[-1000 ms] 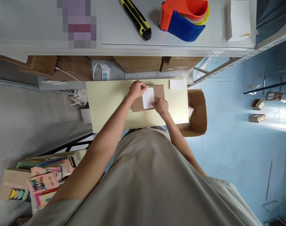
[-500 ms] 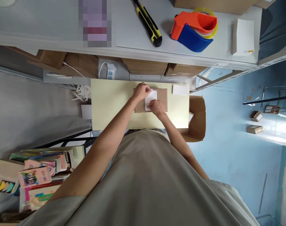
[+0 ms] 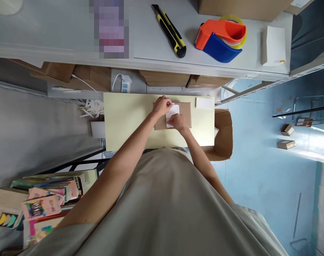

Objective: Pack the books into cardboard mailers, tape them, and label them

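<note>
A flat brown cardboard box lies on the pale yellow tabletop, with a white label on its upper face. My left hand is at the label's far edge, thumb and fingertips pinched on a thin white edge there. Over the label's near part, my right hand rests with its fingers curled in. Whatever those curled fingers may hold is hidden. Another white label or sheet lies on the tabletop to the right of the box.
A shelf above the tabletop bears a utility knife, a tape dispenser and a stack of white labels. An open carton stands at the right. White strips lie at the left, books lower left.
The whole view has shifted slightly, the shelf and tabletop sitting a little lower. My left hand stays pinched at the label's far edge; my right hand remains on the label.
</note>
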A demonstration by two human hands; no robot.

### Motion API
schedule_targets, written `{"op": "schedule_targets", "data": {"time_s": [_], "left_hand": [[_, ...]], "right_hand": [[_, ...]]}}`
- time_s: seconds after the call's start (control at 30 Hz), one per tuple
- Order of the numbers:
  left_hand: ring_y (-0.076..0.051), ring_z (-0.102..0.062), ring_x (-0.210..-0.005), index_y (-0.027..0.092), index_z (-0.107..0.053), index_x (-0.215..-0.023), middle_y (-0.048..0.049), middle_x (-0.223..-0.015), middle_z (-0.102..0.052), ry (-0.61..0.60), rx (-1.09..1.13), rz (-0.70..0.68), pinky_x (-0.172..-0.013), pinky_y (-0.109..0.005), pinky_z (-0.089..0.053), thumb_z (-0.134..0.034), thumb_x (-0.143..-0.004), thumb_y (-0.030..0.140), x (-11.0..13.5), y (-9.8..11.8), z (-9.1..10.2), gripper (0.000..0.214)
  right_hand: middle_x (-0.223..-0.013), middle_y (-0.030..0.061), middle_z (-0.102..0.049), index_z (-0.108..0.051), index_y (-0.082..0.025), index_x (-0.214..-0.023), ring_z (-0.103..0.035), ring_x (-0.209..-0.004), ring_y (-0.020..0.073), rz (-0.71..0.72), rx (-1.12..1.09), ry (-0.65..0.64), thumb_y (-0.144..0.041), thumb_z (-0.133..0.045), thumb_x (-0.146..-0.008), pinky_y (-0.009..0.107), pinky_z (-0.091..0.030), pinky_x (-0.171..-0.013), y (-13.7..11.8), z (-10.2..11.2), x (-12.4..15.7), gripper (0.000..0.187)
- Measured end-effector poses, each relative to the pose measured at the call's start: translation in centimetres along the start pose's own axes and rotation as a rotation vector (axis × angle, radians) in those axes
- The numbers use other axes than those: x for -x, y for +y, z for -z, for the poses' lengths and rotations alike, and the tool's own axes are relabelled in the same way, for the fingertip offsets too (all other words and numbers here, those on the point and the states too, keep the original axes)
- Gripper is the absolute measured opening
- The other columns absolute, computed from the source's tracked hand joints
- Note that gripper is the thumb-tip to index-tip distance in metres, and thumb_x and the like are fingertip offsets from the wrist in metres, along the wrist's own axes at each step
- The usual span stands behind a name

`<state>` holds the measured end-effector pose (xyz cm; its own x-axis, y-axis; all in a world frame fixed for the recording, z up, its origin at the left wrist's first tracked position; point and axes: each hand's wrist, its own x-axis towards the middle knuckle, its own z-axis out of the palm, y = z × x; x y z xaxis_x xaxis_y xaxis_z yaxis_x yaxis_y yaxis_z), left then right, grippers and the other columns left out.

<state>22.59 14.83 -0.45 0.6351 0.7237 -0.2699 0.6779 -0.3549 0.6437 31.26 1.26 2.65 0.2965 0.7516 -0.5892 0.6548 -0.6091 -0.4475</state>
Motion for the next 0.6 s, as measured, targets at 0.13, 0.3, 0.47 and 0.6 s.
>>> {"op": "schedule_targets", "data": {"time_s": [0.13,0.3,0.47,0.6], "left_hand": [[-0.028,-0.071,-0.108,0.023,-0.085,-0.103,-0.0105,-0.115,-0.080,-0.009,-0.018,-0.040,-0.100,-0.039,-0.057,-0.072,-0.097,0.026,-0.2,-0.1,0.1,0.015],[-0.032,-0.068,-0.118,0.021,-0.084,-0.111,-0.0154,-0.124,-0.077,0.006,-0.027,-0.087,-0.107,-0.045,-0.054,-0.061,-0.104,0.028,1.0,-0.2,0.2,0.025],[-0.033,-0.064,-0.130,0.022,-0.072,-0.142,-0.0165,-0.133,-0.073,0.078,0.059,-0.078,-0.121,-0.050,-0.045,-0.059,-0.103,0.019,3.0,-0.7,-0.4,0.041],[-0.032,-0.063,-0.131,0.021,-0.072,-0.144,-0.0171,-0.139,-0.068,0.095,0.111,-0.054,-0.124,-0.047,-0.044,-0.063,-0.101,0.020,4.2,-1.3,-0.8,0.045]], "right_hand": [[-0.111,0.0114,-0.088,-0.087,-0.020,-0.106,-0.081,-0.105,0.0266,-0.058,-0.108,0.238,-0.024,-0.070,-0.107,0.032,-0.058,-0.093,-0.7,0.9,-2.5,0.017],[-0.117,0.0106,-0.087,-0.084,-0.019,-0.111,-0.081,-0.105,0.0257,-0.139,-0.175,0.358,-0.023,-0.063,-0.110,0.031,-0.056,-0.093,-1.5,0.9,-3.7,0.021],[-0.102,0.0092,-0.088,-0.083,-0.018,-0.108,-0.082,-0.093,0.0224,-0.209,-0.337,0.394,-0.030,-0.070,-0.108,0.028,-0.058,-0.089,-1.2,1.2,-3.9,0.018],[-0.093,0.0093,-0.086,-0.080,-0.014,-0.114,-0.079,-0.073,0.0180,-0.280,-0.516,0.440,-0.031,-0.068,-0.110,0.025,-0.059,-0.077,-1.0,1.3,-4.0,0.021]]}}
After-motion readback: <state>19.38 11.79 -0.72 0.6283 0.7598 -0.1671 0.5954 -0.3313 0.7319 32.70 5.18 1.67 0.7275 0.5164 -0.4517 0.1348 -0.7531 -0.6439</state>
